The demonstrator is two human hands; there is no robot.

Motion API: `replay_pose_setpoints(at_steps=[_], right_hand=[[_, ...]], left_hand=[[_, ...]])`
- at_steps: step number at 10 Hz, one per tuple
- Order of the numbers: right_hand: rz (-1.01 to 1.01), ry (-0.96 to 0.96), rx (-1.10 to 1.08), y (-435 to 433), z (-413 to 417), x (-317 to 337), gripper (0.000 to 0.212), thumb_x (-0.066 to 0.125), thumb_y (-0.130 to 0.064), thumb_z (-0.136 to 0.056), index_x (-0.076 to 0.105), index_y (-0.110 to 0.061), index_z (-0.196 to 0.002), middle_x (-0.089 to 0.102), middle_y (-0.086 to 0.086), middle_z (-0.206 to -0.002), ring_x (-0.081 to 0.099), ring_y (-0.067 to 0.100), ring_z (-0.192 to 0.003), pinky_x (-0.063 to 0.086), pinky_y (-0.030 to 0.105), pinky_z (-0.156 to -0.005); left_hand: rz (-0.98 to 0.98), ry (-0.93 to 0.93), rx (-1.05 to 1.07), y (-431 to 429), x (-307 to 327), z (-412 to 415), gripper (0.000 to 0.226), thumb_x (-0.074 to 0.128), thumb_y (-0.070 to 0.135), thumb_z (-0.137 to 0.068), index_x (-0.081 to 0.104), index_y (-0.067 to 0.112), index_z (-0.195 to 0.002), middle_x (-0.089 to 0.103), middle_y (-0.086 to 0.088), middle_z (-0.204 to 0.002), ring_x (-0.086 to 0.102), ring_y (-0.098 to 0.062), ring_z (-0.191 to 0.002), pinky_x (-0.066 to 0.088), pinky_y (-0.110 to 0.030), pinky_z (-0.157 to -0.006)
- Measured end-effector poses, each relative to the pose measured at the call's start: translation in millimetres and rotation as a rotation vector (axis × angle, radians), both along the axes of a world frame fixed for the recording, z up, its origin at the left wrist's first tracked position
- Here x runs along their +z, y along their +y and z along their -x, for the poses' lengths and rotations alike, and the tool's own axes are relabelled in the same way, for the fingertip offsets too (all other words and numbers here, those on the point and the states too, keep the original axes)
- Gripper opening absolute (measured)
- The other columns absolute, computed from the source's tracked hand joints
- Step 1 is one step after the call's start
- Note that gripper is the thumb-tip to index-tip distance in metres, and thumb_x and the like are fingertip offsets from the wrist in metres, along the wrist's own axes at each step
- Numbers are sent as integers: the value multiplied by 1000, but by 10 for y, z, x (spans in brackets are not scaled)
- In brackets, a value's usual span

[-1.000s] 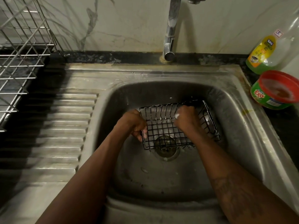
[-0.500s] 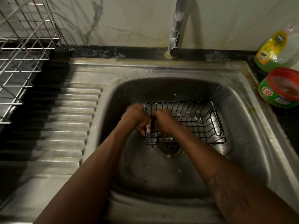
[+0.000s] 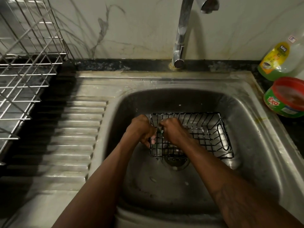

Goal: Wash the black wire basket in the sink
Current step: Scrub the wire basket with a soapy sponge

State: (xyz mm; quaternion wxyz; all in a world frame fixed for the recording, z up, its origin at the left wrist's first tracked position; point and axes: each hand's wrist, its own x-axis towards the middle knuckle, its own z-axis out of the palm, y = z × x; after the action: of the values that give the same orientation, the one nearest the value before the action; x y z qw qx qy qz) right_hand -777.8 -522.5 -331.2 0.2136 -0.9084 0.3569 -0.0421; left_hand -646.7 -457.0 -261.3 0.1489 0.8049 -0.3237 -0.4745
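**A:** Where is the black wire basket (image 3: 202,134) now?

**B:** It sits upright on the floor of the steel sink (image 3: 246,116), partly over the drain (image 3: 174,162), directly under both hands.

**A:** And the hands?

**B:** The left hand (image 3: 141,129) grips the basket's end wall, fingers curled around the wires. The right hand (image 3: 172,130) is just beside it. It is curled on a small dark pad (image 3: 159,130) against the same wall. What the pad is exactly, I cannot tell.

**A:** How to scrub well here?

**B:** I think the left hand should hold firm, so the basket does not slide. The right one should rub along each wire and into the crossings, where dirt hides.

**A:** Soap and water?

**B:** The EXO tub (image 3: 286,99) and the dish liquid bottle (image 3: 276,61) stand well to the right of the right hand. The tap (image 3: 181,33) is beyond both hands, and no water is visible from it.
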Motion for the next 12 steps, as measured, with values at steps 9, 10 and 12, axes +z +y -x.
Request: replay_pose_setpoints(at_steps=[9, 10, 12], right_hand=[[-411, 220, 119, 8, 82, 13, 18, 74, -10, -89, 75, -27, -93, 72, -13, -100, 64, 0, -90, 53, 22, -84], [-140, -86, -84, -59, 79, -22, 27, 63, -4, -94, 66, -26, -79, 68, -3, -85, 63, 5, -73, 58, 30, -74], [-355, 219, 23, -76, 89, 61, 17, 74, -12, -88, 71, -29, -92, 66, -11, -100, 60, 5, -91, 54, 28, -85]], left_hand=[[-79, -264, -77, -16, 121, -50, 10, 66, 4, -93, 65, 1, -103, 69, -7, -65, 64, -11, -38, 47, -20, -35], [-57, -178, -41, -16, 71, -66, 17, 63, -3, -91, 65, -4, -107, 76, -12, -81, 71, -19, -52, 60, -27, -53], [-68, -211, -56, -51, 26, -103, 13, 62, 0, -94, 69, -2, -105, 78, -11, -81, 76, -23, -68, 64, -37, -75]])
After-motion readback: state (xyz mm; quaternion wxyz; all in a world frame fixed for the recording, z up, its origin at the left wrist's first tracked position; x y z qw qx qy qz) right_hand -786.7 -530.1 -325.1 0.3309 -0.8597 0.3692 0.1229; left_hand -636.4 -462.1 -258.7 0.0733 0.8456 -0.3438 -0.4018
